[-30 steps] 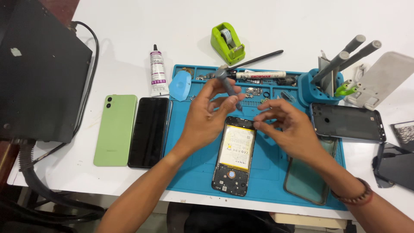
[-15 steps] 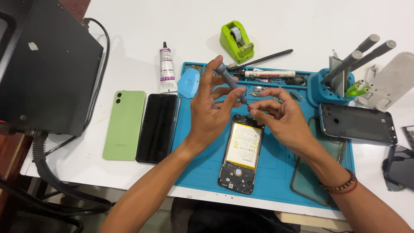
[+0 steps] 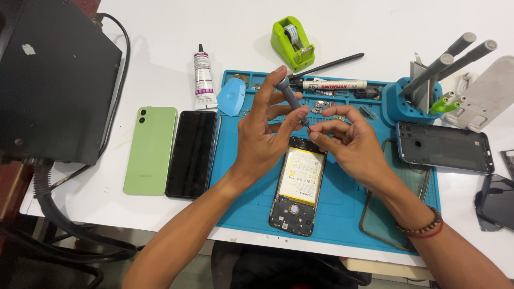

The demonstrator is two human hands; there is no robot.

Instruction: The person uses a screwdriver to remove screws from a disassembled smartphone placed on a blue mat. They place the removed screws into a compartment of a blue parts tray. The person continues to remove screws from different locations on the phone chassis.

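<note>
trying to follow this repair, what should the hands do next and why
Probably lower the grey screwdriver to the opened phone. The left hand holds it raised above the mat while the right hand pinches at its tip.

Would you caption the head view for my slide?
Left hand holds a grey screwdriver; right hand pinches its tip above an opened phone.
</note>
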